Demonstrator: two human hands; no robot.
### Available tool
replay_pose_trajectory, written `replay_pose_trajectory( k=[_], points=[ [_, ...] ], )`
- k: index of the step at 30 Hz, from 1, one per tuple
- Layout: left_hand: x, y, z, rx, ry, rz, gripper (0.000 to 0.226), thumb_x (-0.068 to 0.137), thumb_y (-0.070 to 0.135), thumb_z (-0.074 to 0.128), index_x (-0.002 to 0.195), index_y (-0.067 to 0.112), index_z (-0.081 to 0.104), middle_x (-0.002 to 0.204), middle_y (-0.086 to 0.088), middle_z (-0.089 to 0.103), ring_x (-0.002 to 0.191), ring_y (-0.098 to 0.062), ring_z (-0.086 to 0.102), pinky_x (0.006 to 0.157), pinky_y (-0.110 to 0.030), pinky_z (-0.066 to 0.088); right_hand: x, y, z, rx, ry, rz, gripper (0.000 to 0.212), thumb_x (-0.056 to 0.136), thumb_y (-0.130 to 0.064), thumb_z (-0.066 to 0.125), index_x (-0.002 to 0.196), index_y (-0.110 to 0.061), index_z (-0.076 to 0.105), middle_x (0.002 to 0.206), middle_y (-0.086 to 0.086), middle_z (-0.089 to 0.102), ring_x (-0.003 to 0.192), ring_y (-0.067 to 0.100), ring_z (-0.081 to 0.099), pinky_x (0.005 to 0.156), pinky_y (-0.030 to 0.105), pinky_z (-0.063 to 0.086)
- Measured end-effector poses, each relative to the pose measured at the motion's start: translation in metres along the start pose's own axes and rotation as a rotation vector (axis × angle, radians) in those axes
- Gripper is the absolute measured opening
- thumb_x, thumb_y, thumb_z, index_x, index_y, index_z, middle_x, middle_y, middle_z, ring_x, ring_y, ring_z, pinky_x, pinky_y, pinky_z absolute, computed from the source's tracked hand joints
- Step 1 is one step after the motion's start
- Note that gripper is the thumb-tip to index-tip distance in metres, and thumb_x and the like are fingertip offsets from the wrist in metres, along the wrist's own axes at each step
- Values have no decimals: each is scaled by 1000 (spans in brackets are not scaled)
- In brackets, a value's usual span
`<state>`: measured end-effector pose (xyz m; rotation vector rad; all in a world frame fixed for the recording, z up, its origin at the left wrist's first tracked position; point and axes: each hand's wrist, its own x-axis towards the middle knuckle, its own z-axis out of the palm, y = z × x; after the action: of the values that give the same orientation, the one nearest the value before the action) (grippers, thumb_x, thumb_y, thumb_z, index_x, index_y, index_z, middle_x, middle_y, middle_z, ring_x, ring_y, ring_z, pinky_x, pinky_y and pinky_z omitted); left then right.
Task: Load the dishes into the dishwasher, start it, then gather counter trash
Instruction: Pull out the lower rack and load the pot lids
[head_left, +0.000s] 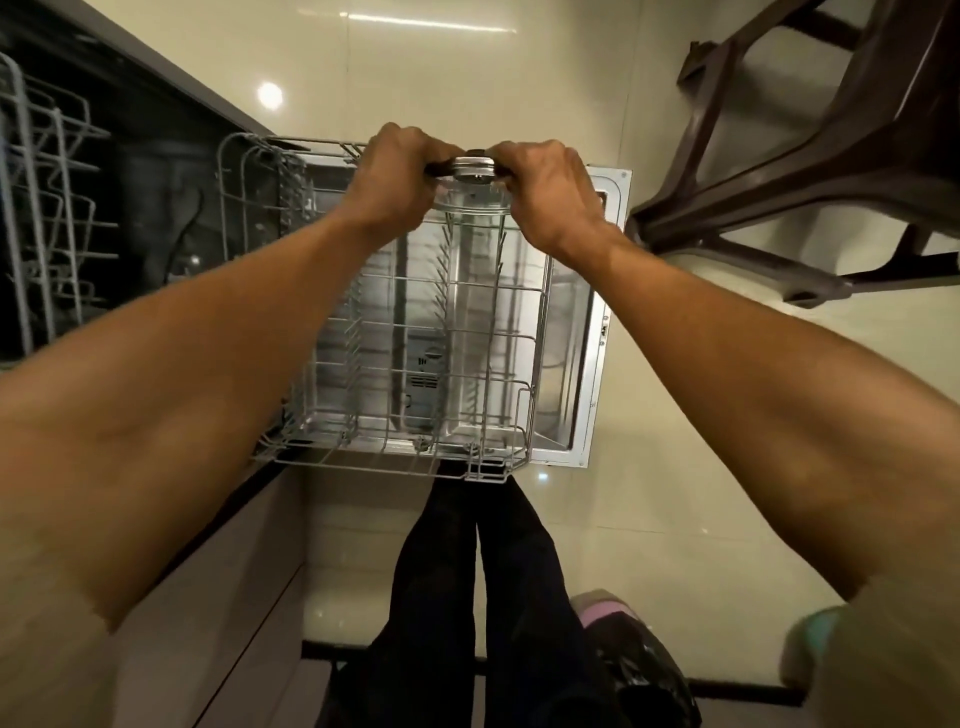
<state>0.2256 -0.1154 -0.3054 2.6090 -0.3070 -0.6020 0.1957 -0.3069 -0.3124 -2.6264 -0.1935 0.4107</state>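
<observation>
Dishwasher rack, pulled out over open door, sits center frame. Both hands at 12 o'clock grasp a glass lid w/ metal knob: left hand & right hand curl round its rim (held above rack's far edge). Brown chair at 2 o'clock.

Dim warm light, ceiling-lamp glare on the floor tiles, blurred wide-angle edges.
</observation>
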Motion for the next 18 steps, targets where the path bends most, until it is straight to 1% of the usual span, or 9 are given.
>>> replay_pose_trajectory(
  k=[4, 5, 6, 8, 9, 11, 15, 18],
  points=[
    [4, -9, 14, -5, 12, 19, 37, 85, -5, 59, 106, 19, 76, 92, -13, 76, 84, -27, 71, 82, -46, 60, 1, 3, 19, -7, 0, 43, 29, 94, 6, 49, 100, -19, 64, 82, 2, 64, 70, 23, 54, 64, 30, 33],
    [5, -11, 17, -12, 9, 21, 36, 85, -5, 60, 108, 18, 76, 94, -12, 76, 85, -27, 71, 84, -45, 59, 1, 4, 24, -7, 1, 50, 30, 94, 7, 49, 99, -18, 64, 83, 3, 64, 71, 22, 54, 64, 29, 34],
    [5, -12, 20, -21, 6, 20, 36, 86, -4, 61, 110, 18, 76, 97, -12, 76, 88, -26, 71, 86, -44, 59, 0, 5, 27, -7, 2, 60, 30, 94, 7, 51, 99, -19, 64, 84, 2, 65, 72, 22, 56, 64, 30, 38],
    [5, -14, 26, -35, 5, 8, 36, 87, -3, 62, 113, 17, 75, 100, -11, 76, 91, -24, 71, 89, -42, 58, -2, 6, 34, 4, 8, 76, 30, 94, 7, 53, 99, -20, 64, 83, 1, 67, 74, 22, 62, 67, 35, 51],
    [5, -14, 29, -37, 7, 12, 35, 87, -3, 62, 113, 16, 75, 100, -11, 76, 91, -24, 71, 89, -43, 58, -3, 7, 36, 10, 11, 75, 29, 94, 6, 55, 99, -21, 64, 82, 0, 67, 74, 21, 63, 70, 37, 55],
    [5, -18, 34, -52, 21, 16, 35, 88, -3, 59, 113, 15, 74, 101, -11, 76, 91, -24, 71, 87, -43, 59, -4, 7, 39, 14, 21, 60, 26, 96, 3, 56, 98, -21, 64, 82, -2, 67, 74, 20, 63, 72, 38, 58],
    [10, -32, 40, -79, 58, 14, 41, 85, 0, 54, 112, 22, 75, 91, -9, 76, 82, -22, 71, 79, -42, 61, 3, 4, 42, 1, 31, 44, 22, 98, 0, 57, 104, -19, 66, 86, 0, 69, 77, 20, 65, 79, 37, 59],
    [7, -35, 40, -70, 71, 42, 38, 87, 0, 56, 112, 23, 74, 91, -8, 76, 81, -20, 71, 76, -40, 60, 6, 2, 42, -25, 25, 46, 24, 98, 0, 56, 108, -20, 66, 88, 2, 69, 79, 22, 64, 80, 39, 58]
  ],
)
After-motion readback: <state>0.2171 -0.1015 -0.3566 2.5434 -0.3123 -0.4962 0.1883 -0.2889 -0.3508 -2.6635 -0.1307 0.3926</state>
